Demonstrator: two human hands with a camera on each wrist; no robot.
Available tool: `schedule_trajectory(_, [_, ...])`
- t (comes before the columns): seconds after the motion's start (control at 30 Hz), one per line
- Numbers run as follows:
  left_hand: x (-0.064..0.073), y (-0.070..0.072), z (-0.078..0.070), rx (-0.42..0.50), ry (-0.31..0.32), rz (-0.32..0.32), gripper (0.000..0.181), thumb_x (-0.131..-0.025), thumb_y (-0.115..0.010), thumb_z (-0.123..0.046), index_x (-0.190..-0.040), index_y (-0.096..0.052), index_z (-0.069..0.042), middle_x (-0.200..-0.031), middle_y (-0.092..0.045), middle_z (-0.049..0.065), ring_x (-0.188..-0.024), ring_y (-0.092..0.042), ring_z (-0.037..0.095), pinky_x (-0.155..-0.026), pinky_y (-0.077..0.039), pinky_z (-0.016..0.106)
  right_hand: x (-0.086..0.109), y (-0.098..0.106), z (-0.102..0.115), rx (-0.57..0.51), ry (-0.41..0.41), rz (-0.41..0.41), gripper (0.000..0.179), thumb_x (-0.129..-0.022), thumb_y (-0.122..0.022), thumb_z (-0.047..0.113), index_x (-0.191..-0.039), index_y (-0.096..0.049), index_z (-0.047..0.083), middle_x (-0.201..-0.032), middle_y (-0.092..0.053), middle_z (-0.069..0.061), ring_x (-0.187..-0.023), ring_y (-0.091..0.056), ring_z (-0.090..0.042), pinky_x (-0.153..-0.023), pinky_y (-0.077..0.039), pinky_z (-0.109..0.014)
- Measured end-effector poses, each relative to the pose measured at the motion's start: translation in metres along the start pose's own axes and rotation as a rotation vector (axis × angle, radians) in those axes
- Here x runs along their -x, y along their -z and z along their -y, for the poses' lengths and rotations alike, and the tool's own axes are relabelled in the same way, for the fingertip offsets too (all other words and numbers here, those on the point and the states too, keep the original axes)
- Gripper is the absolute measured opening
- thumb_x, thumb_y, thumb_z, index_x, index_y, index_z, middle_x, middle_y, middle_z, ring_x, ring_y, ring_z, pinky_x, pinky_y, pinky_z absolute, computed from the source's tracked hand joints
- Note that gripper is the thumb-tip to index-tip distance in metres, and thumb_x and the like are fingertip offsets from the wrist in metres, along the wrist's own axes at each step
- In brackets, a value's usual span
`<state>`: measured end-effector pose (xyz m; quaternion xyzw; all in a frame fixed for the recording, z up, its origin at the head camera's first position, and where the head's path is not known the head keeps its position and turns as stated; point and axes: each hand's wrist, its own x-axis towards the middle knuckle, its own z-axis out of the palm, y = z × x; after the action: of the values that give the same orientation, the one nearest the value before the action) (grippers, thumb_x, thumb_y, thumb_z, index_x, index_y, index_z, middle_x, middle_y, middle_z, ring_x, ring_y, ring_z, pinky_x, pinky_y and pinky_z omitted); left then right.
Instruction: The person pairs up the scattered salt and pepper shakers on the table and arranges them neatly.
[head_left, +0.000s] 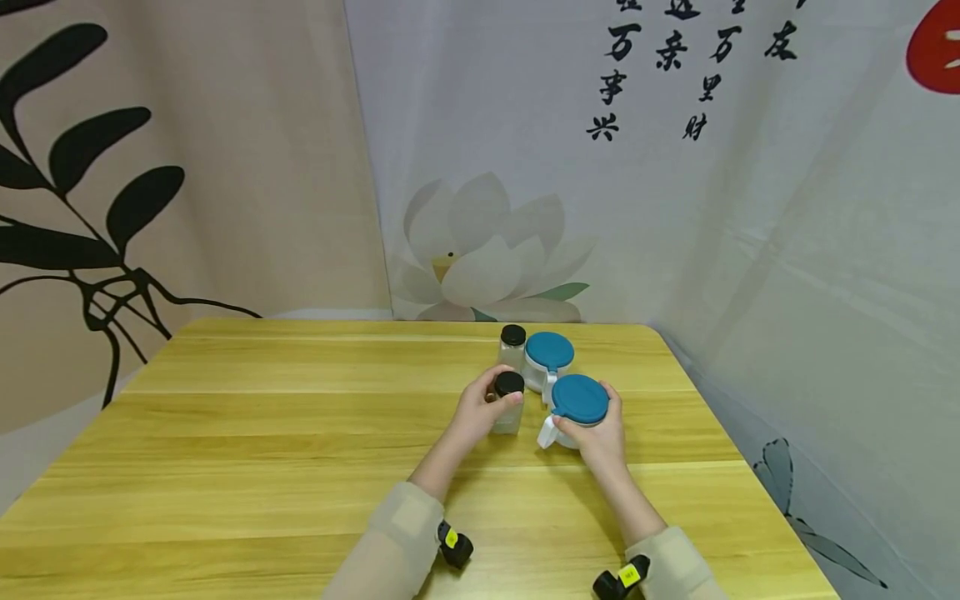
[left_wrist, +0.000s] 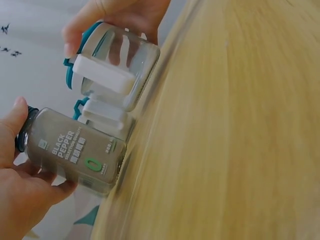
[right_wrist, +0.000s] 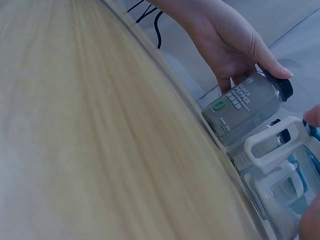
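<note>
My left hand [head_left: 474,410] grips a clear black pepper jar [left_wrist: 75,150] with a black lid, its thumb near the lid and its fingers round the side. The label reads "BLACK PEPPER" in both wrist views. To the right, my right hand [head_left: 606,437] holds a clear jar with a blue lid [head_left: 580,398] and a white handle [left_wrist: 102,74], thumb in front and fingers round the far side. Both jars stand upright, side by side with a small gap. Directly behind them are a second black-lidded jar [head_left: 513,337] and a second blue-lidded jar [head_left: 550,351].
The jars are on a light wooden table [head_left: 247,442], toward its back right. Its far edge lies just behind the rear jars. A printed cloth [head_left: 480,150] with a lotus and dark characters hangs beyond. A small black camera is on each wrist.
</note>
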<state>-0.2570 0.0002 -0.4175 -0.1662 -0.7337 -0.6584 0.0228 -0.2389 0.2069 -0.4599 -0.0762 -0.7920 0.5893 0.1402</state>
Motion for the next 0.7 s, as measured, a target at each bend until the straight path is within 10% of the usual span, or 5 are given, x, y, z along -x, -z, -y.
schedule_trajectory(0.3, [0.006,0.007,-0.008,-0.002,0.021,-0.003,0.037,-0.090,-0.067,-0.008,-0.125,-0.057,-0.001,-0.105,-0.061,0.014,-0.092,-0.052,0.024,-0.078,-0.045,0.032,0.002,0.000,0.000,0.001,0.027,0.027,0.099,-0.073,-0.084,0.015,-0.149,-0.020,0.013,-0.145,-0.032,-0.023,-0.129,-0.034,-0.042,-0.103,-0.029,-0.059])
schedule_trajectory(0.7, [-0.006,0.014,0.028,0.008,0.042,-0.037,0.041,-0.088,-0.072,-0.019,-0.126,-0.059,-0.011,-0.109,-0.062,0.009,-0.095,-0.053,0.023,-0.081,-0.046,0.034,0.004,-0.001,0.000,-0.030,0.058,0.068,0.098,-0.070,-0.084,0.012,-0.147,-0.023,0.011,-0.143,-0.035,-0.024,-0.127,-0.037,-0.043,-0.103,-0.028,-0.059])
